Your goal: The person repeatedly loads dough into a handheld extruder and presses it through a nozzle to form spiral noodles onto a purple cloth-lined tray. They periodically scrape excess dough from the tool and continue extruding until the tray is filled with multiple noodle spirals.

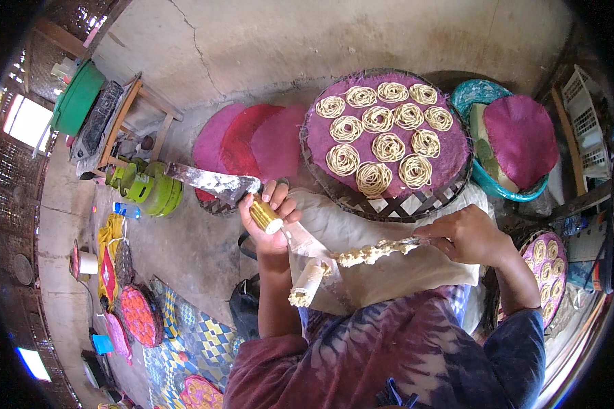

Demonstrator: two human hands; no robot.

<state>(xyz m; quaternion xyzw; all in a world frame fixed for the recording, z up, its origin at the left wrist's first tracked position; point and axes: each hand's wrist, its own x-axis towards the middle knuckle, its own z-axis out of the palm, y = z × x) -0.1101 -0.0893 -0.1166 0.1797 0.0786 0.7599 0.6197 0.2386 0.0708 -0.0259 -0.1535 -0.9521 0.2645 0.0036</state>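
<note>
Brass-coloured cylinder [266, 217] gripped in L hand [258, 229]; utensil [412, 240] w/ dough [368, 255] held in R hand [467, 235]; dough poss. dropped on cloth [416, 271] if utensil tilted.

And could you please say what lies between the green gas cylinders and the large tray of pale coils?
In the head view, overlapping pink and red round cloths lie there; a smeared blade partly hides them.

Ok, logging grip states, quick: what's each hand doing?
Left hand: closed around a gold cylinder.
Right hand: closed on a dough-coated tool.
</note>
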